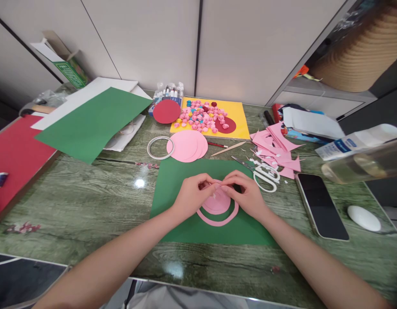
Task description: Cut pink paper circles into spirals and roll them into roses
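Table's near edge: at 6 o'clock from the pink paper spiral (218,223), with a strip of wood-grain tabletop (121,201) between edge and green sheet (172,171).
Room to the sides: more wood grain at 9 o'clock, as far as the red sheet (21,150); narrower at 3 o'clock, up to the phone (322,206) and white oval object (364,218).
Far limit: pale panels (153,38) at 12 o'clock, behind the yellow sheet (240,116) with its small paper rolls (201,116).
Pink paper spiral: on the green sheet, rounded centre inside an outer loop; upper rim, at 12 o'clock, under the fingertips.
Left hand (195,195): at 10 o'clock of the spiral; thumb and index finger pinched together on the upper rim, other fingers curled.
Right hand (246,195): at 2 o'clock; thumb and fingertips drawn together on the same rim, just beside the left fingertips.
Pink discs (185,146): overlapping, at 11 o'clock, beyond the green sheet; tape ring (160,148) at 10 o'clock, touching them.
Wooden stick (229,149): at 12 to 1 o'clock, just beside the dark red pencil (218,145).
Scissors (266,178): at 2 o'clock, white handles near the right hand; pink scraps (278,148) just beyond.
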The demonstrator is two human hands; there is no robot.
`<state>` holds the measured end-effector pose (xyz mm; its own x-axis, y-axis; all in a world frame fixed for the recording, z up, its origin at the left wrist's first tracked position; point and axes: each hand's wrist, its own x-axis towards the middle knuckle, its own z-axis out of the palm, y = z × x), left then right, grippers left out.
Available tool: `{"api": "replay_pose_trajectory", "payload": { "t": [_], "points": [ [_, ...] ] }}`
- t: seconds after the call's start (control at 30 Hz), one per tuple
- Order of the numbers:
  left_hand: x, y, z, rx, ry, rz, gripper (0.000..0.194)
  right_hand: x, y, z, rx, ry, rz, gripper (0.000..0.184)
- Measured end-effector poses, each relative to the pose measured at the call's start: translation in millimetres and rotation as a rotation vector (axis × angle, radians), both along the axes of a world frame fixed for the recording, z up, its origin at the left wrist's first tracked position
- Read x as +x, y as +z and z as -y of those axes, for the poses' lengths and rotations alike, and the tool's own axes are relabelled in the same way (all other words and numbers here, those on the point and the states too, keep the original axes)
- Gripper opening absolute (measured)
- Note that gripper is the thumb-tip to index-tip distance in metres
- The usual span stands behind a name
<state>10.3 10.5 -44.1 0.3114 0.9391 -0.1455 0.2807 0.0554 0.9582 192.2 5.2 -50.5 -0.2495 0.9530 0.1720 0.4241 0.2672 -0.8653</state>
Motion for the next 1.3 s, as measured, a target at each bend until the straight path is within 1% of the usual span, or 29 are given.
{"api": "replay_pose_trajectory", "payload": {
  "t": [0.27, 0.9, 1.3],
  "points": [
    [0.1, 0.1, -0.1, 0.009, -0.006, 0.0, 0.018, -0.8, -0.9, -0.3, -0.006, -0.013, -0.004, 0.004],
    [0.1, -1.2, -0.3, -0.005, 0.01, 0.008, 0.018, -0.2, -1.1, -0.3, 0.014, -0.014, 0.013, 0.007],
    [0.3, -0.7, -0.2, 0.016, 0.013, 0.007, 0.018, 0.8, -1.6, -0.4, 0.009, -0.016, 0.016, 0.009]
  ]
}}
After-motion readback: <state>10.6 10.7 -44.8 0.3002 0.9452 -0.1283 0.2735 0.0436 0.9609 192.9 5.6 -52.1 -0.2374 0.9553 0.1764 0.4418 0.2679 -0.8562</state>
